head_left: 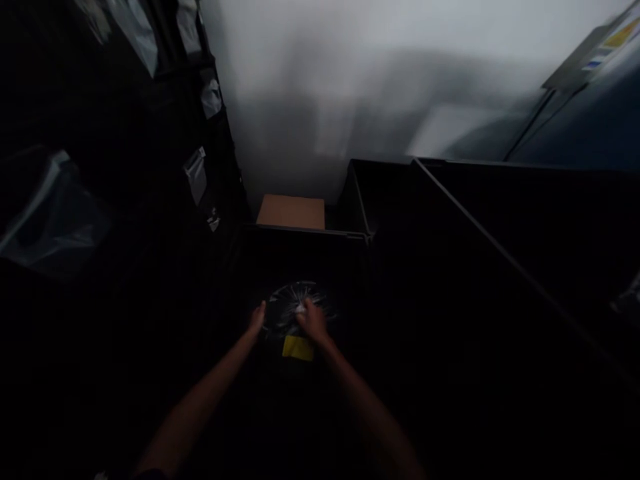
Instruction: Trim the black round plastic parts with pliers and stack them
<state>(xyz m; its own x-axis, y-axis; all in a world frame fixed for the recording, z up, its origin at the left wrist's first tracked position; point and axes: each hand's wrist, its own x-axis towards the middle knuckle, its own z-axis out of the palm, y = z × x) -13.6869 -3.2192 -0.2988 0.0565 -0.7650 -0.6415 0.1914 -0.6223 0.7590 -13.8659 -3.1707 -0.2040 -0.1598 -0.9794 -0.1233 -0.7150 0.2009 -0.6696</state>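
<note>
My right hand (313,321) is closed around the gathered neck of a clear plastic bag (285,300). Creases fan out from that grip across the shiny film. At the bag's left edge is my left hand (257,317), its fingers fairly straight; whether it presses on the film is too dark to tell. Just below the right hand, a yellow label (298,348) shows against the dark. The bag sits inside a dark bin (305,231), and whatever it contains is hidden in shadow.
Behind the bin lies a brown cardboard box (292,211) near the pale wall (280,100). More dark bins with a light rim (470,217) stand on the right. To the left rises a dark rack or stack with plastic bags (60,220) showing.
</note>
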